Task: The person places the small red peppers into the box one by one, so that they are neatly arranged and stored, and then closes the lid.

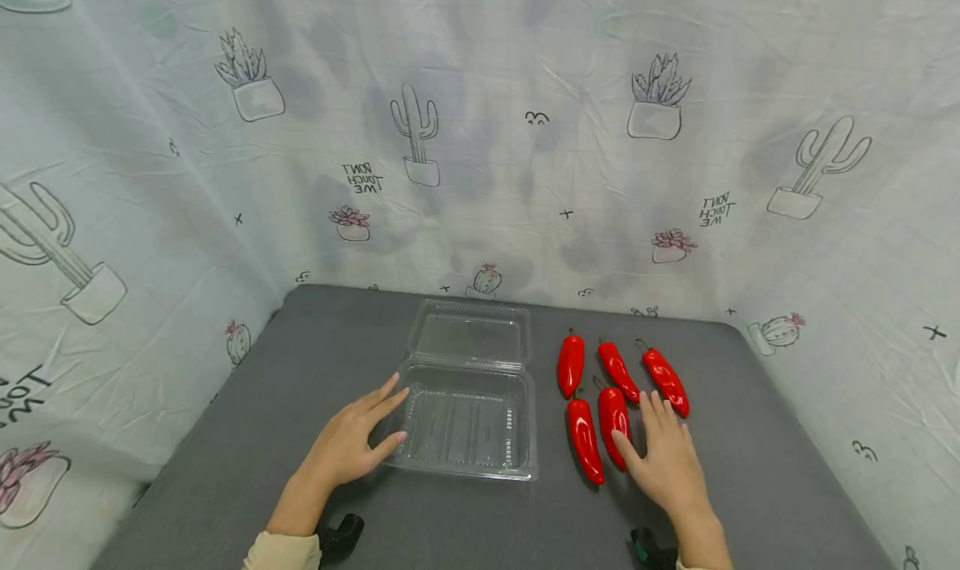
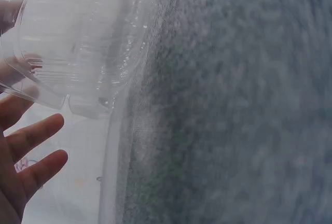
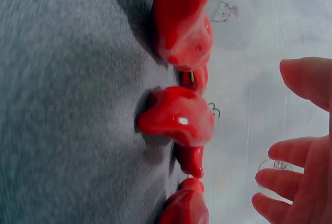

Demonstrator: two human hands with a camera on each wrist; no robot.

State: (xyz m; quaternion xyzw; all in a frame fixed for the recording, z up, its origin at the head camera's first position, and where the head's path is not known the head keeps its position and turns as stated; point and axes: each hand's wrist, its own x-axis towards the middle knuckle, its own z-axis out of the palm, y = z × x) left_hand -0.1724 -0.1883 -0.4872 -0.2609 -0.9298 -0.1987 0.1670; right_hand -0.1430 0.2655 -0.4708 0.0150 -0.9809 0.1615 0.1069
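A clear plastic clamshell box (image 1: pixel 468 424) lies on the dark grey table, its lid (image 1: pixel 471 337) folded back flat behind it. My left hand (image 1: pixel 348 441) is at the box's left rim, fingers spread and nothing gripped. In the left wrist view some of its fingers show through the clear plastic wall (image 2: pixel 78 37). Several glossy red chili peppers (image 1: pixel 615 424) lie right of the box, most with thin stems pointing away from me. Over the near side of these peppers (image 3: pixel 179 117) hovers my right hand (image 1: pixel 667 453), fingers extended and holding nothing, its thumb overlapping one pepper in the head view.
A pale cloth (image 1: pixel 487 137) printed with potted cacti hangs behind the table (image 1: pixel 345 320) and along both sides. Two peppers (image 1: pixel 571 366) (image 1: pixel 666 380) lie farther back. Dark wrist straps with small devices (image 1: pixel 341 537) sit below each hand.
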